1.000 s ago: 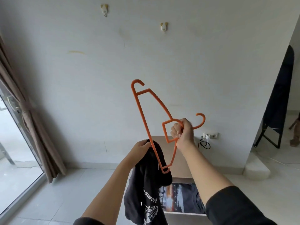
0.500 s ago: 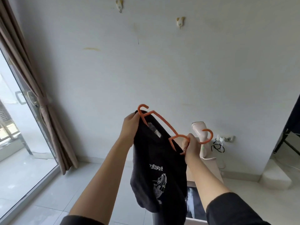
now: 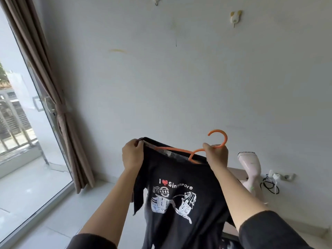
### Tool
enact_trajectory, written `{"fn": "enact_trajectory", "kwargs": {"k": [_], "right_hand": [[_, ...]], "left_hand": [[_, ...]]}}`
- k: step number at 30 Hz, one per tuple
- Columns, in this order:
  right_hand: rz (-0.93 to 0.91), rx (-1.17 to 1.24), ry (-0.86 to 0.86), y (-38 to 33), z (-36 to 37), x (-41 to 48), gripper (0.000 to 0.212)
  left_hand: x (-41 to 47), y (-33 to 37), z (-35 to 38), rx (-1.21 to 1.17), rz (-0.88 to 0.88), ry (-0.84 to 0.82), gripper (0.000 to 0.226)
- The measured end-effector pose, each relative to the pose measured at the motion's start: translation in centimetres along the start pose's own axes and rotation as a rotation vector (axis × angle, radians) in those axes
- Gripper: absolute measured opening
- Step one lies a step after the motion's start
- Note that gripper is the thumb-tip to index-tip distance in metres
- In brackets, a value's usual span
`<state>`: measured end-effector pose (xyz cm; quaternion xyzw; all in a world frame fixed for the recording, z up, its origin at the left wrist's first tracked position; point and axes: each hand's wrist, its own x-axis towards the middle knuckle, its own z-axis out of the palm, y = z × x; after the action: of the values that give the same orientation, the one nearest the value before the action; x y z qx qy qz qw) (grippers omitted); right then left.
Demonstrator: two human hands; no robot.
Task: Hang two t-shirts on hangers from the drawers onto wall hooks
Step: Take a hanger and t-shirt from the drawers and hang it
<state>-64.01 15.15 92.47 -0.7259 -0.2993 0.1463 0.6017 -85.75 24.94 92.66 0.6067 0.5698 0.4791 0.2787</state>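
Observation:
A black t-shirt with a white Singapore print hangs in front of me, front side facing me. An orange hanger sits partly inside its collar, its hook sticking up to the right. My left hand pinches the shirt's left shoulder edge. My right hand grips the hanger's neck together with the right side of the collar. High on the wall are two pale wall hooks, one at the top edge and one to its right. Both hooks are bare.
A white garment steamer stands on a low drawer unit behind my right arm. A wall socket with a plug and black cable lies further right. A brown tied curtain and a glass door fill the left.
The hanger has gone down into the shirt's collar and the shirt is spread wider between my hands, its print now facing me. My view has turned left.

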Motion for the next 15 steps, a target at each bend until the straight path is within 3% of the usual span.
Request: {"fn": "enact_trajectory", "kwargs": {"k": [5, 8, 12, 15], "right_hand": [[-0.035, 0.032, -0.146, -2.4, 5.3, 7.9, 0.04], [-0.067, -0.015, -0.195, -3.9, 8.1, 12.8, 0.04], [-0.205, -0.246, -0.163, -5.5, 11.7, 17.9, 0.041], [-0.252, -0.269, -0.083, -6.4, 14.1, 20.2, 0.039]], "left_hand": [[8.7, 1.6, 3.5, 0.019, 0.098, -0.151, 0.024], [13.9, 2.9, 5.5, 0.038, 0.164, -0.16, 0.022], [20.0, 2.9, 6.9, 0.127, 0.218, -0.068, 0.019], [23.2, 1.4, 7.4, 0.268, 0.215, -0.074, 0.021]]}}
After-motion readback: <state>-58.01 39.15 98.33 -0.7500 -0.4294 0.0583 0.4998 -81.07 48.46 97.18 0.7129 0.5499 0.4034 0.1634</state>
